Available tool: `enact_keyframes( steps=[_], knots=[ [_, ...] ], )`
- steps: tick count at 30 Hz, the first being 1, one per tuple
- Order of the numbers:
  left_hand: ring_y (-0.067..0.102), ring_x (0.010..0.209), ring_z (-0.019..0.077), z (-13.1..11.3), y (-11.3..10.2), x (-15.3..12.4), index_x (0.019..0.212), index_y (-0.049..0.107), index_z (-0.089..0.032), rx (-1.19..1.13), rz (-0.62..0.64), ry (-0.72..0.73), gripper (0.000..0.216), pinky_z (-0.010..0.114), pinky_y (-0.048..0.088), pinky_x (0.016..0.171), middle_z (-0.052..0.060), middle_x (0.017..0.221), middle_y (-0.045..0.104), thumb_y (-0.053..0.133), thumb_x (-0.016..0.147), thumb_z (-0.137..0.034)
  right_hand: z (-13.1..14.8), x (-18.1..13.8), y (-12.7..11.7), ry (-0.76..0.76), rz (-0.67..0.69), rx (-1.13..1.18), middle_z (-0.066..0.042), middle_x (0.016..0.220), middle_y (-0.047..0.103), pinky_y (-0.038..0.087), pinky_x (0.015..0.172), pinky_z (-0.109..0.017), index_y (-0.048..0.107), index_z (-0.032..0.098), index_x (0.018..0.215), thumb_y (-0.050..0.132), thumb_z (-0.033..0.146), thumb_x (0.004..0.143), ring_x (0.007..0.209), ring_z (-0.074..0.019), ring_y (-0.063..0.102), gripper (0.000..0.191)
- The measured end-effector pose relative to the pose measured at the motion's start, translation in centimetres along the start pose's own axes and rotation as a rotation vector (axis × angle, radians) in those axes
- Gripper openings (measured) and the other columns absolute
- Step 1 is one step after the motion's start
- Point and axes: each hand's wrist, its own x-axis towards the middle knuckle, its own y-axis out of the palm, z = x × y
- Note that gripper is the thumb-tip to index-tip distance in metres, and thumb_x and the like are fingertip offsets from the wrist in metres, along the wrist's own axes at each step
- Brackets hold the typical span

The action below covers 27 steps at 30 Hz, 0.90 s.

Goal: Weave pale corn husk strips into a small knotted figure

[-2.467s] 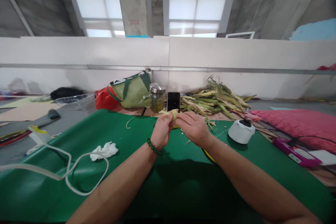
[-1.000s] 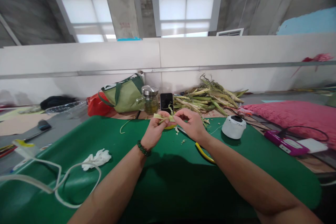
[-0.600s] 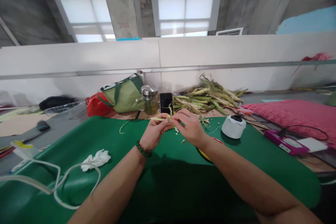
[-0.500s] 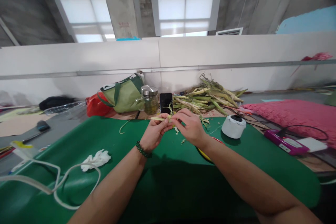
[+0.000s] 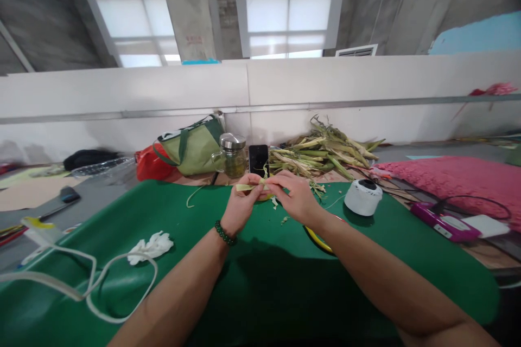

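Near the middle, my left hand (image 5: 241, 200) pinches a flat pale green plant strip (image 5: 244, 187) between thumb and fingers. A bracelet of dark green beads (image 5: 225, 233) circles that wrist. My right hand (image 5: 296, 195) meets it from the right, thumb and fingertips closed on the strip's right end. Thin curly green shreds (image 5: 266, 171) rise above the fingertips. Behind the hands a dark phone (image 5: 258, 157) stands upright. A heap of long green and yellowish stalks and leaves (image 5: 325, 146) lies beyond my right hand. The strip's middle is partly covered by my fingers.
A green mat (image 5: 187, 271) covers the table. On it are a white spool (image 5: 363, 198), crumpled tissue (image 5: 152, 246), a white cable (image 5: 93, 303) and a yellow ring-shaped thing (image 5: 317, 239) under my right forearm. Behind stand a lidded glass mug (image 5: 233, 160) and green bag (image 5: 195, 146).
Both hands stay together at nearly the same spot. My right fingers have closed in nearer the left ones, and the strip's left end shows flatter and wider. The camera view has shifted slightly.
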Motion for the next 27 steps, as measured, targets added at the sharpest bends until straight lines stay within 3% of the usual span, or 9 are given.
enact_keyframes(
  steps=[7, 15, 19, 27],
  knots=[
    [0.062, 0.070, 0.0124, -0.18, 0.07, -0.09, 0.075, 0.062, -0.016, 0.039, 0.061, 0.005, 0.028, 0.025, 0.053, 0.071, -0.002, 0.072, 0.060, 0.077, 0.066, -0.037, 0.10, 0.04, 0.10, 0.251, -0.039, 0.166, -0.002, 0.072, 0.068, 0.050, 0.058, -0.024, 0.064, 0.018, 0.072, 0.061, 0.020, 0.075, 0.065, -0.0139, 0.062, 0.005],
    [0.068, 0.074, 0.0165, 0.29, -0.14, -0.02, 0.075, 0.061, -0.016, -0.090, 0.120, -0.126, 0.027, 0.029, 0.053, 0.076, 0.002, 0.074, 0.067, 0.078, 0.065, -0.034, 0.14, 0.49, -0.35, 0.294, -0.005, 0.242, -0.001, 0.065, 0.068, 0.047, 0.052, -0.021, 0.067, 0.017, 0.071, 0.061, 0.022, 0.075, 0.056, -0.0116, 0.060, 0.009],
    [0.068, 0.078, 0.0172, 0.45, -0.10, -0.02, 0.072, 0.062, -0.016, -0.135, 0.152, -0.089, 0.025, 0.032, 0.053, 0.083, 0.002, 0.075, 0.066, 0.078, 0.064, -0.032, -0.09, 0.65, -0.58, 0.296, 0.011, 0.230, -0.001, 0.066, 0.069, 0.048, 0.054, -0.022, 0.068, 0.017, 0.071, 0.060, 0.021, 0.075, 0.057, -0.0124, 0.061, 0.009],
    [0.063, 0.073, 0.0135, 0.23, 0.13, -0.22, 0.075, 0.062, -0.016, 0.005, 0.099, -0.014, 0.026, 0.030, 0.053, 0.079, -0.001, 0.073, 0.062, 0.077, 0.066, -0.035, -0.07, 0.35, -0.16, 0.237, -0.079, 0.199, -0.003, 0.072, 0.069, 0.053, 0.059, -0.026, 0.064, 0.019, 0.077, 0.060, 0.021, 0.074, 0.064, -0.0151, 0.065, 0.006]
  ],
)
